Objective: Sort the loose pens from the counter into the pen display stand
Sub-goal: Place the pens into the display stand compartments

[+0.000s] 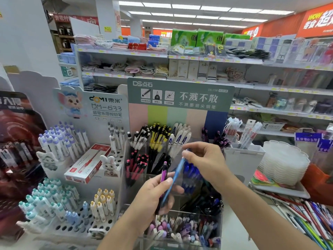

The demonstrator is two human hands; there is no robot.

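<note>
While my left hand (155,193) grips a purple pen (164,173) upright, with fingers and thumb curled round its lower barrel, my right hand (203,159) pinches the top end of a blue pen (175,175) between thumb and fingertips. That blue pen slants down and to the left, and its lower end crosses my left palm; I cannot tell whether the left fingers also clamp it. Both hands are above the middle of the stand (176,179), a clear tiered rack under a green header card (180,94). Far compartments of the stand hold black-and-white, yellow-and-black and white pens upright. A middle compartment at left holds pink-tipped pens, and one beside my right hand holds blue pens (191,175). A near bin (182,230) holds mixed pastel pens lying loose. To the left stands a white rack (75,210) of capped pens. At far right, on the counter (236,230), lies a spread of loose pens (310,215).
</note>
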